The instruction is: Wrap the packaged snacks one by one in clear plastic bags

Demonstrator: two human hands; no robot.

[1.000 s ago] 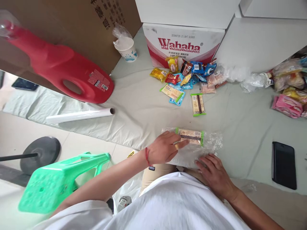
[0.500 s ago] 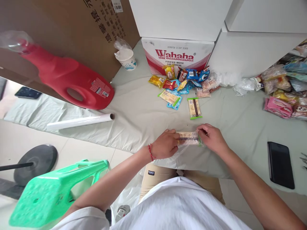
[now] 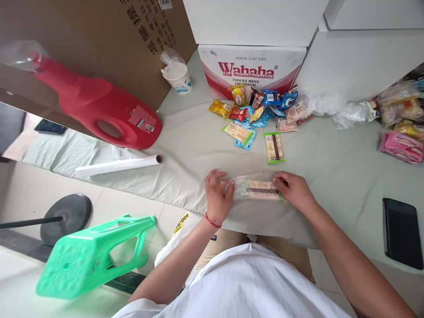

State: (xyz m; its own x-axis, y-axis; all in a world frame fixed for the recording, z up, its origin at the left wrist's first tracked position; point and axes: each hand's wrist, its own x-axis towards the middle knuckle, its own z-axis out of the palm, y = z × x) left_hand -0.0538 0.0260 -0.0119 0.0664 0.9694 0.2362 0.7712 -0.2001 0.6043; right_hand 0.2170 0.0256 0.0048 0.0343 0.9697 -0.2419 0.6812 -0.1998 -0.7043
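A flat snack packet point(image 3: 263, 190) with green ends and a dark middle stripe lies on the cloth in front of me, inside clear plastic film point(image 3: 237, 189). My left hand point(image 3: 219, 196) has its fingers curled on the film's left end, apart from the packet. At the packet's right end, my right hand point(image 3: 293, 190) pinches the film with thumb and forefinger. Whether the film is a bag or a loose sheet I cannot tell. Just beyond lies a similar snack packet point(image 3: 274, 147), and another one point(image 3: 237, 132) rests on blue wrappers.
Small colourful snack packs point(image 3: 256, 110) are heaped against a Wahaha carton point(image 3: 251, 66). A red bottle point(image 3: 109, 112), a white roll point(image 3: 119, 165) and a paper cup point(image 3: 179, 79) stand or lie leftward. A phone point(image 3: 402, 233) lies right; a green stool point(image 3: 96, 256) is on the floor.
My left hand has moved left off the packet onto the film's left end, uncovering the packet's left part. My right hand stays at the right end. The view has shifted slightly.
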